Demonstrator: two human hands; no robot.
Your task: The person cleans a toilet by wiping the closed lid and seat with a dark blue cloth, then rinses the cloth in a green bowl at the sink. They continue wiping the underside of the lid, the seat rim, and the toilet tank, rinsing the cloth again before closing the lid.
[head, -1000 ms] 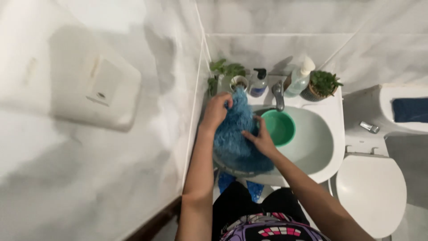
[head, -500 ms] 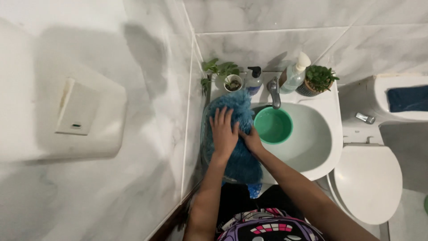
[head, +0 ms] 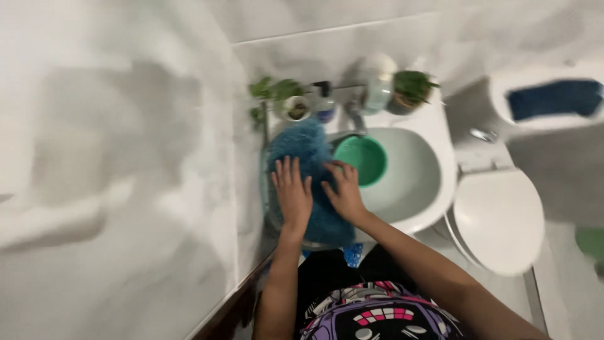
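Note:
A shaggy blue mat (head: 301, 151) lies draped over the left rim of a white sink (head: 434, 189). My left hand (head: 292, 194) rests flat on the mat with fingers spread. Beside it, my right hand (head: 343, 190) presses on the mat's right edge, fingers curled against the pile. A green bowl (head: 361, 160) sits in the sink basin just right of my right hand, under the tap (head: 352, 116).
Behind the basin stand two small potted plants (head: 412, 88) (head: 283, 97), a pump bottle (head: 324, 104) and a white bottle (head: 377, 82). A white toilet (head: 500, 217) stands to the right. A marble wall (head: 126, 189) closes the left side.
Both hands slid down the mat toward me, and the left hand flattened out. The camera view shifted, bringing the sink closer to centre.

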